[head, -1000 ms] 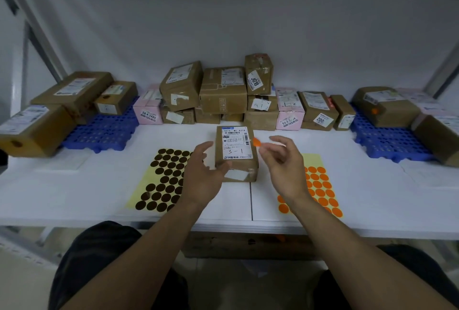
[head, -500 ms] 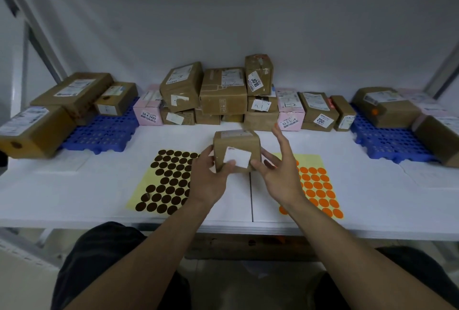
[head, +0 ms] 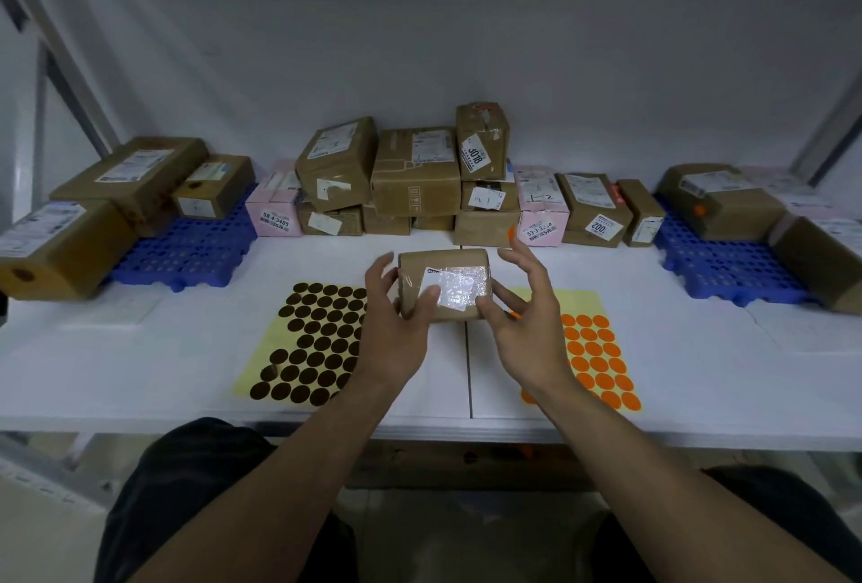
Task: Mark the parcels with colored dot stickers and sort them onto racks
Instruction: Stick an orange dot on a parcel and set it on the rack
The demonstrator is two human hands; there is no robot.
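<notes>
A small brown parcel [head: 443,277] is held up off the white table [head: 140,363], its taped side with a white label facing me. My left hand [head: 396,330] grips its left end, thumb on the front face. My right hand [head: 529,326] holds the right end, thumb at the lower corner. Its index finger points up with an orange dot sticker [head: 510,232] on the tip. A sheet of dark brown dots [head: 312,344] lies left of my hands. A sheet of orange dots [head: 599,361] lies to the right, partly hidden by my right hand.
A pile of brown and pink parcels [head: 415,176] stands along the back wall. A blue rack [head: 186,246] at the left carries three brown parcels. Another blue rack [head: 727,265] at the right carries several, one with an orange dot [head: 698,209].
The parcel was lying flat with its address label up. Both hands have lifted and turned it so the taped side faces me. The orange sticker has moved from a pinch to my right index fingertip.
</notes>
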